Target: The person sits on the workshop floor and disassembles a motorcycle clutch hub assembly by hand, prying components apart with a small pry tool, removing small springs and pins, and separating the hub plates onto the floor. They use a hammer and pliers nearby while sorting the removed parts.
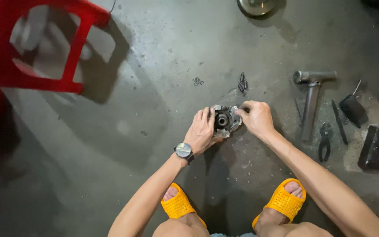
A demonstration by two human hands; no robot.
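Two hands | left hand (202, 131) fingers cup metal hub (225, 120) | right hand (256, 118) fingers pinch its rim

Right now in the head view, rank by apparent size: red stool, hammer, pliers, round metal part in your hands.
1. red stool, though it is nearer the camera
2. hammer
3. pliers and round metal part: look alike, unranked
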